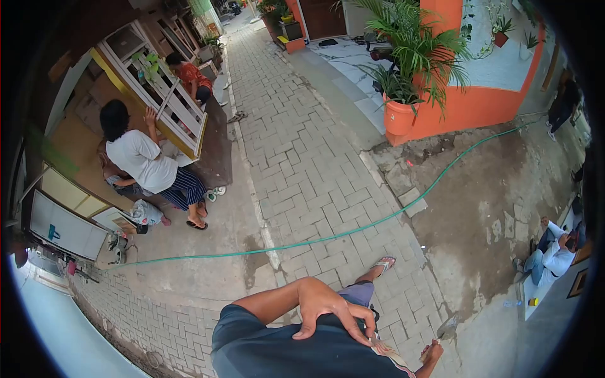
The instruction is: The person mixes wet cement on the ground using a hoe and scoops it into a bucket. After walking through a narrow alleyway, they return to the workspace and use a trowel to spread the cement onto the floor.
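My left hand (333, 310) lies across the front of my dark shirt (283, 349), with the thumb spread away from the fingers. Its fingertips rest near a striped, light-coloured edge (389, 354) at the side of the shirt. Low in the view, my right hand (431, 353) is closed, held out over the paving. A small grey, flat-ended object (447, 327) projects from its fingers; its kind cannot be made out. My sandalled foot (383, 264) shows on the paving ahead of my left hand.
A green hose (309, 244) crosses the paved lane (302, 145). One person in a white shirt (142, 157) stands by a white-framed window (161, 88); another in red (192, 79) is behind it. A potted palm (401, 116) stands right. Someone sits (554, 255) at far right.
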`<state>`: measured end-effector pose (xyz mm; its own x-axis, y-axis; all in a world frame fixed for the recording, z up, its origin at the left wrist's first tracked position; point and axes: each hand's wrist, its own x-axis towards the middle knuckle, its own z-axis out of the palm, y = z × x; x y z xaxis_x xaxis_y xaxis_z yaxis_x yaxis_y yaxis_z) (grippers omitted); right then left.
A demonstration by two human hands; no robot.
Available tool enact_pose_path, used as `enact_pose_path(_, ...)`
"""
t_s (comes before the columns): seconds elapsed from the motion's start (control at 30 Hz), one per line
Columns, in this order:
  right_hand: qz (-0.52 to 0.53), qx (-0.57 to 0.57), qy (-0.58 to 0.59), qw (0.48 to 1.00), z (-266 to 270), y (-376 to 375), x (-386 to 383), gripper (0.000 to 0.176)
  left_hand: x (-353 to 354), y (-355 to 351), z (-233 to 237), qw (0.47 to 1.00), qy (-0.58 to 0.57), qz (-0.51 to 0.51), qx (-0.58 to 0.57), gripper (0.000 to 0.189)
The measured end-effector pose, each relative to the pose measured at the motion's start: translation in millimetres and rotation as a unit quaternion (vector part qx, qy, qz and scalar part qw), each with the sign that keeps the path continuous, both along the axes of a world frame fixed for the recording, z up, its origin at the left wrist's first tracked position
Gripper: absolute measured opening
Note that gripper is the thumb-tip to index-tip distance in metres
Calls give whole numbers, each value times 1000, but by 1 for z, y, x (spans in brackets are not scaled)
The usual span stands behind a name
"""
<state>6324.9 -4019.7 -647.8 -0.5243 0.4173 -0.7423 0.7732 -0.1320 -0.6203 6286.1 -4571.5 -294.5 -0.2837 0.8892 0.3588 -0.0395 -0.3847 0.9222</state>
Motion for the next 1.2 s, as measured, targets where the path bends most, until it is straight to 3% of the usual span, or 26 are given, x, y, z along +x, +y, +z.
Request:
enact_pose_path(0.03,3,1,-27,1000,-8,6,-11,17,-30,4,-6,1000,-2,4,2,106)
enact_pose_path(0.1,-3,-28,-92,995,-32,1,-35,16,-101,12,-8,981,142,100,81,77)
enact_pose_path(0.13,-7,-42,-126,991,-45,-10,-45,16,-136,15,-3,981,146,96,79,77)
enact_pose_path(0.23,-7,-70,-185,980,-55,-25,-80,16,-213,51,31,978,113,84,155,25)
enact_pose_path(0.33,-4,-88,-207,974,-55,-33,-127,16,-286,62,60,974,122,133,134,11)
enact_pose_path(0.37,-7,-88,-206,974,-53,-29,-144,16,-309,72,69,952,149,214,159,8)
enact_pose_path(0.4,-7,-93,-207,974,-53,-29,-161,16,-331,81,76,953,143,217,154,8)
enact_pose_path(0.47,-7,-103,-211,972,-59,-20,-187,16,-375,102,86,892,237,360,137,8)
enact_pose_path(0.67,-50,-93,-229,968,-63,57,-259,16,-491,204,73,851,223,427,210,6)
enact_pose_path(0.77,-85,-87,-231,965,-59,110,-301,17,-548,249,73,859,197,418,219,5)
enact_pose_path(0.83,-109,-79,-218,967,-44,143,-334,18,-590,271,79,894,153,370,203,4)
enact_pose_path(0.87,-79,-87,-187,975,-1,147,-375,18,-606,277,85,899,166,359,190,3)
enact_pose_path(0.93,-20,-18,-166,986,24,173,-420,20,-640,288,101,926,171,285,178,6)
enact_pose_path(1.0,-32,31,-128,991,79,178,-476,24,-658,313,113,925,97,315,190,15)
enact_pose_path(1.03,-24,21,-118,992,79,196,-489,23,-670,314,113,939,128,282,148,13)
enact_pose_path(1.2,-6,29,-148,989,93,228,-556,25,-731,371,121,945,9,288,155,12)
